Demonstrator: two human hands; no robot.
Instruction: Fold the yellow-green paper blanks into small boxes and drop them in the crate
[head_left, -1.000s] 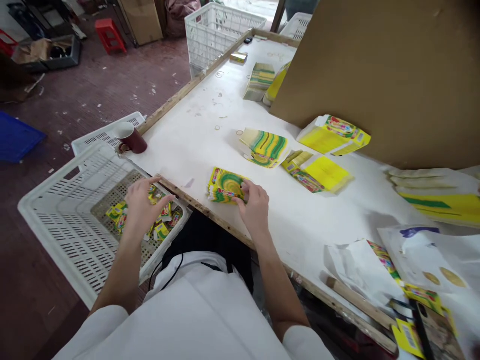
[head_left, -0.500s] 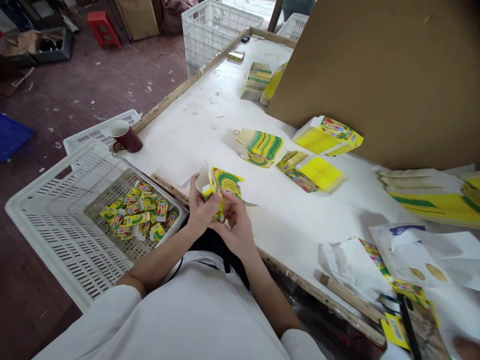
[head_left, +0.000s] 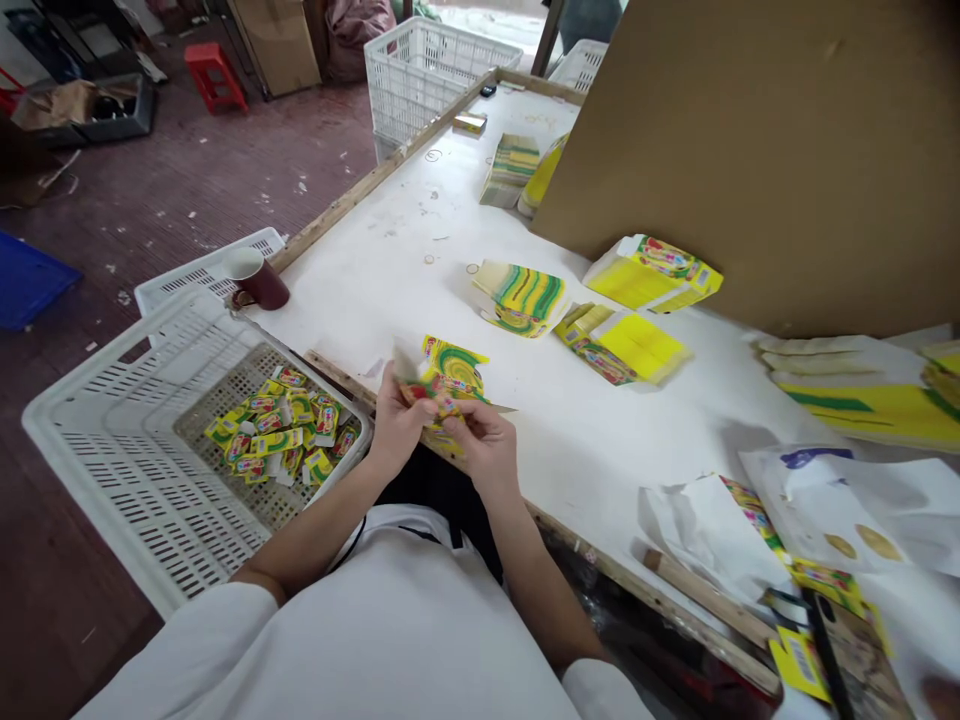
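Between my two hands, at the table's near edge, is a small printed carton (head_left: 435,398) in yellow, red and green, partly hidden by my fingers and blurred. My left hand (head_left: 401,418) pinches its left side, thumb on top. My right hand (head_left: 484,440) grips its right side with thumb and fingers. Just beyond them, a flat yellow-green carton piece (head_left: 459,362) lies on the white table (head_left: 360,270). To my left, a white plastic crate (head_left: 97,430) holds several small folded cartons (head_left: 277,425).
Stacks of flat cartons (head_left: 525,295) (head_left: 634,345) lie across the table, below a large leaning cardboard sheet (head_left: 742,170). A maroon mug (head_left: 262,280) stands at the left table corner. A phone (head_left: 855,650) and white paper (head_left: 712,530) lie at right. Another crate (head_left: 427,75) stands behind.
The carton in my hands has turned and tilted down, showing its red printed face. My right hand has shifted slightly right, its fingers closing in on the carton. The view has moved slightly.
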